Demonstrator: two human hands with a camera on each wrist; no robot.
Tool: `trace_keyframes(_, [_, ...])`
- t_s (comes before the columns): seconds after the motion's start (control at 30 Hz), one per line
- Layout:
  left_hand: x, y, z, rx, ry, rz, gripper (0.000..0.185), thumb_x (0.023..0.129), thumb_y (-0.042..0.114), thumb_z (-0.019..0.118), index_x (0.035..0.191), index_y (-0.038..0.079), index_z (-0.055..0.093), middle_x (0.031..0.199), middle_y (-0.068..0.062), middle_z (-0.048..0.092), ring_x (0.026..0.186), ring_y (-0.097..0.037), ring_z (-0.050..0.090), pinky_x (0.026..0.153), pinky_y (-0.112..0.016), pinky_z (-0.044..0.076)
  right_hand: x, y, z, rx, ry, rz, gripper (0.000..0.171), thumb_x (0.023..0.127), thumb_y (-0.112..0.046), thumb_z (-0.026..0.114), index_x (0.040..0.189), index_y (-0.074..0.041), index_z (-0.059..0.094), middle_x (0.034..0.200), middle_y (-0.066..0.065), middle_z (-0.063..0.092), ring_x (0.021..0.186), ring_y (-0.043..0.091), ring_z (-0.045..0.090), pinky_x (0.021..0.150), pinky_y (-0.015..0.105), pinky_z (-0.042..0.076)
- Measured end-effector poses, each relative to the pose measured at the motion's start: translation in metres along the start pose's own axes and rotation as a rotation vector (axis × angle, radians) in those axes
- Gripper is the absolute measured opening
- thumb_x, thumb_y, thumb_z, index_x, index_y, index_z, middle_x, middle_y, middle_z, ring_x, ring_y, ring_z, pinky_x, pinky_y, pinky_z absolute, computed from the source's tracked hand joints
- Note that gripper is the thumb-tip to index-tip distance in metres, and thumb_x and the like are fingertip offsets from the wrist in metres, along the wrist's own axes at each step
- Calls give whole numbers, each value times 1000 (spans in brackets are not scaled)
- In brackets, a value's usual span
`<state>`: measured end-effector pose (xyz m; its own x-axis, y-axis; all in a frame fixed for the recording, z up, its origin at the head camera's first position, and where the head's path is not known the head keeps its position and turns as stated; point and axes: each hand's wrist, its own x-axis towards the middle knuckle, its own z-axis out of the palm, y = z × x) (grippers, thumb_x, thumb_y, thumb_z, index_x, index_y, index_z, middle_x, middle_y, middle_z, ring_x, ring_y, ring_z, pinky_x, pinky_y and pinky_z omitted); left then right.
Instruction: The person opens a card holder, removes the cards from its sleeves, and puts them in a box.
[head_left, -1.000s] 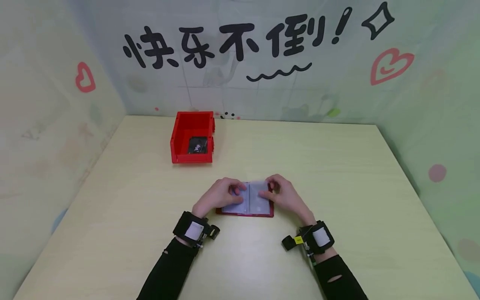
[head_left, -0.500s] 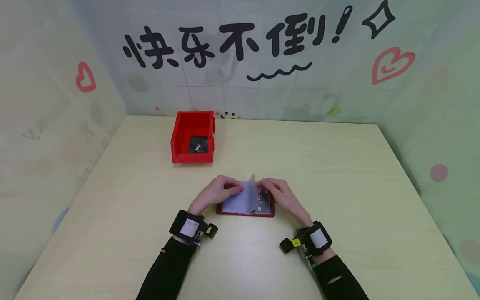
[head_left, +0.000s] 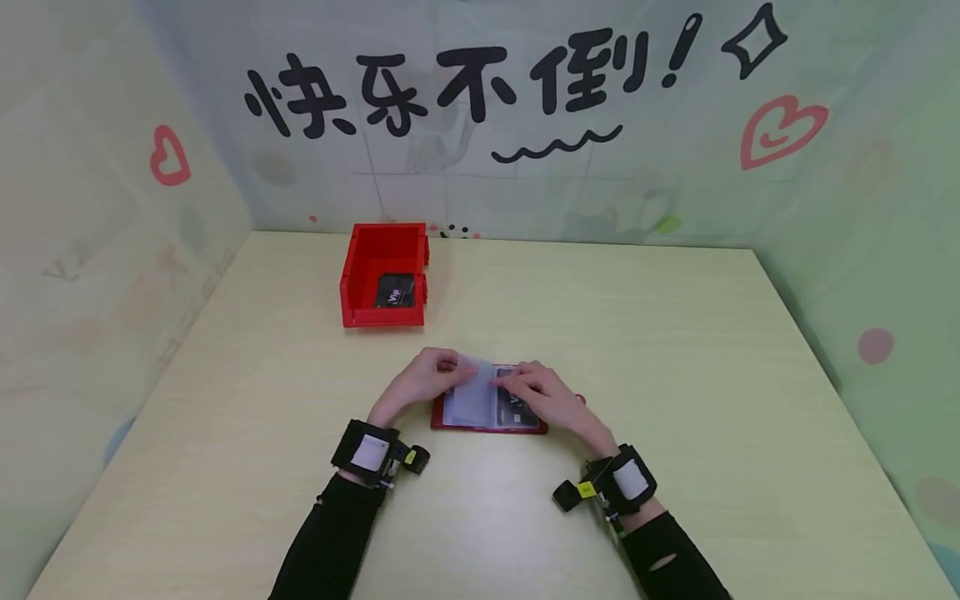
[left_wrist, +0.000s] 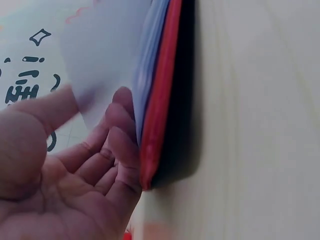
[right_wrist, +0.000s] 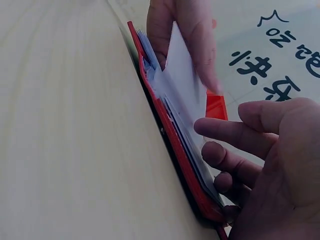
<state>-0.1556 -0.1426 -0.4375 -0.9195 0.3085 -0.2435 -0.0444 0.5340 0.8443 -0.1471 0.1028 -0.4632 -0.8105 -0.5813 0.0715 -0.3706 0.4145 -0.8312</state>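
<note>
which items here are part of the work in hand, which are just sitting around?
In hand:
- red card holder, open on the table
- clear sleeve page, held by the left hand
- right hand, resting on the holder's right side

Lying about:
- red bin, far left of the table
- black card inside the bin

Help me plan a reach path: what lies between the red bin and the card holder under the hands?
Only bare table separates the red bin from the card holder; the head view shows it.

even soft light, blurry wrist close-ups
</note>
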Motion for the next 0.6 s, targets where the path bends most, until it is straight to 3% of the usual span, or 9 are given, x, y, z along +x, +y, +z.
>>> trace_keyframes(0.1, [-3,1,1,5,30,-16,21,94,21,70,100,1,66,75,-3,59,72,-15,52,65,-25,41,-1,1,1,-43,22,-24,28,100,-16,61,122,-5,72,106,10,64,107,26,54,86,28,40])
trace_keyframes(0.23, [-5,3,2,-4,69,-75,27,92,18,73,112,1,65,76,-4,59,71,-16,53,64,-24,41,-4,1,-1,-75,75,24,38,91,-15,74,128,-8,69,110,11,54,105,24,45,85,31,37])
trace_keyframes(0.4, [-4,5,5,40,102,-93,39,91,17,75,124,3,62,79,-7,58,73,-18,54,64,-24,42,-6,3,-7,-119,111,136,51,85,-18,81,132,-5,66,112,11,46,108,26,41,86,33,37])
trace_keyframes(0.6, [-3,10,9,103,136,-103,46,90,16,75,131,8,57,83,-9,57,73,-19,54,62,-24,44,-7,6,-13,-123,93,169,60,84,-18,82,137,0,60,109,12,50,103,25,45,83,31,38])
